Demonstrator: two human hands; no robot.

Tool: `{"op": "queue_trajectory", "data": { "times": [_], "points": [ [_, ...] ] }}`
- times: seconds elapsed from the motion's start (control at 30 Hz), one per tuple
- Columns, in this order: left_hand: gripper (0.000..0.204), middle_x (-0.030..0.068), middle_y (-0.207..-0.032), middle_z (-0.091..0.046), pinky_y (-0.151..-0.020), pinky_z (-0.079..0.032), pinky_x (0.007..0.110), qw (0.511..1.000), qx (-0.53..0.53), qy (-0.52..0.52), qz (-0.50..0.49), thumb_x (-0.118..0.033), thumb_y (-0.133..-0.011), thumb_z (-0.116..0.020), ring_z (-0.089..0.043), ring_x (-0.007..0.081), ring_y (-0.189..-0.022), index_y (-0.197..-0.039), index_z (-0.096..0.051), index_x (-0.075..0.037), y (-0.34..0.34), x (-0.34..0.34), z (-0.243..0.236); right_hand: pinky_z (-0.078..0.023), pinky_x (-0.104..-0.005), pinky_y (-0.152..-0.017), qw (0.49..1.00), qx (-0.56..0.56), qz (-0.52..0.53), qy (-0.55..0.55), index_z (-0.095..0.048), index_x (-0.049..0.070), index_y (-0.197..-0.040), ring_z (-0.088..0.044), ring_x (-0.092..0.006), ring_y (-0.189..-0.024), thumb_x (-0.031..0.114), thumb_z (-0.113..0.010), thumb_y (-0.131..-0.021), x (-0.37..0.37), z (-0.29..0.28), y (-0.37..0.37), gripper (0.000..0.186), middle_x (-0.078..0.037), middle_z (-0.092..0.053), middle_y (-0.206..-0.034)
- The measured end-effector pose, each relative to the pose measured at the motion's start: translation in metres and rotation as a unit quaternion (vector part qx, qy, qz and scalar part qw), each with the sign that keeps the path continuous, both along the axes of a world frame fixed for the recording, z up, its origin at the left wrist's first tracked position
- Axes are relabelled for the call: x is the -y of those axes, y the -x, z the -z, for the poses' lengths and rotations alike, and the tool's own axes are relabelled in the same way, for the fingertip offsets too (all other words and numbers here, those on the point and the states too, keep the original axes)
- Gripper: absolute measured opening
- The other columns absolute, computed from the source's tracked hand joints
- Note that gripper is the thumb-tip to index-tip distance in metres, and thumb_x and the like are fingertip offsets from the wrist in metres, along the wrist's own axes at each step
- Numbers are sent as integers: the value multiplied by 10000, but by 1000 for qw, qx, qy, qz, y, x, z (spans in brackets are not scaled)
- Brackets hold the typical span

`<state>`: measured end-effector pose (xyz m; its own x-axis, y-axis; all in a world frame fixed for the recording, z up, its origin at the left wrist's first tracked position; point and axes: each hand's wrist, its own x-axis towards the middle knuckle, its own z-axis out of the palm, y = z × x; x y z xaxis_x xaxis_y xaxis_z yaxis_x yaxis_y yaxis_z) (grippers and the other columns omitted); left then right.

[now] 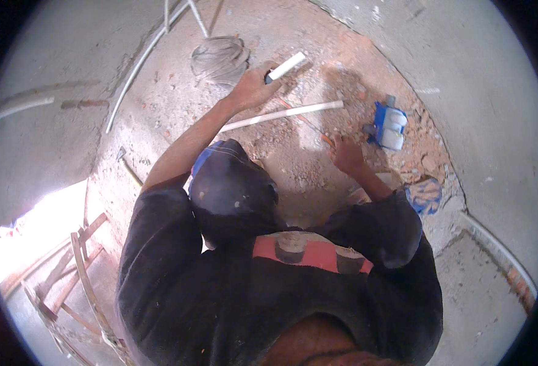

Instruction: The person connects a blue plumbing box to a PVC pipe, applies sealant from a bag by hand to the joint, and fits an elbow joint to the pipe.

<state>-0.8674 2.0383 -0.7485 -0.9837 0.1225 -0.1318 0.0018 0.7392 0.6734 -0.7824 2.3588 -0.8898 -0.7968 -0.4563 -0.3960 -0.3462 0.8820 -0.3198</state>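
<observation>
My left hand point(255, 89) reaches out over the rubble floor, its fingers closed round a short white pipe piece point(288, 66) with a dark end by the thumb. Lower and to the right, my right hand point(347, 156) grips the orange handle point(328, 141) of a slim tool, whose thin shaft seems to run up and left; its exact kind is unclear. Between the hands a longer white pipe point(281, 116) lies on the gravel, partly hidden at its left end by my left knee. Right of my right hand sits a blue-and-white object point(392, 127).
A crumpled grey sack point(220, 58) lies beyond my left hand. A hammer-like tool point(128, 166) rests at left, above a wooden frame point(80, 287). Long white conduit point(136, 73) runs along the left wall. A blue-and-tan cloth-like item point(426, 196) lies by the right wall, among brick debris.
</observation>
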Motion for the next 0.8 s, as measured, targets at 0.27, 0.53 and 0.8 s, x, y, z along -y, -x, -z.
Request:
{"op": "queue_trajectory", "data": {
  "times": [0.27,0.53,0.8],
  "points": [
    [539,260,-1060,-669,-882,-501,457,984,-51,83,-146,-410,-864,-620,-654,392,-1014,-1251,-577,-37,23,118,49,-530,-507,-728,991,-124,-14,51,-555,28,-1140,-651,-399,-826,246,-645,-832,-11,44,-7,388,-203,-636,-980],
    [458,262,-1053,-664,-881,-489,496,971,-40,145,-184,-412,-930,-548,-635,432,-1008,-1217,-564,-56,34,191,68,-458,-524,-639,998,-32,20,53,-528,42,-884,-625,-404,-782,181,-549,-862,-73,-16,14,142,-216,-605,-806],
    [410,222,-1082,-664,-861,-499,485,973,-91,170,-130,-364,-942,-535,-644,395,-999,-1245,-545,-87,69,242,84,-467,-421,-673,985,-1,66,162,-538,7,-929,-608,-356,-729,115,-537,-916,-48,-140,82,109,-208,-611,-814]
  ]
}}
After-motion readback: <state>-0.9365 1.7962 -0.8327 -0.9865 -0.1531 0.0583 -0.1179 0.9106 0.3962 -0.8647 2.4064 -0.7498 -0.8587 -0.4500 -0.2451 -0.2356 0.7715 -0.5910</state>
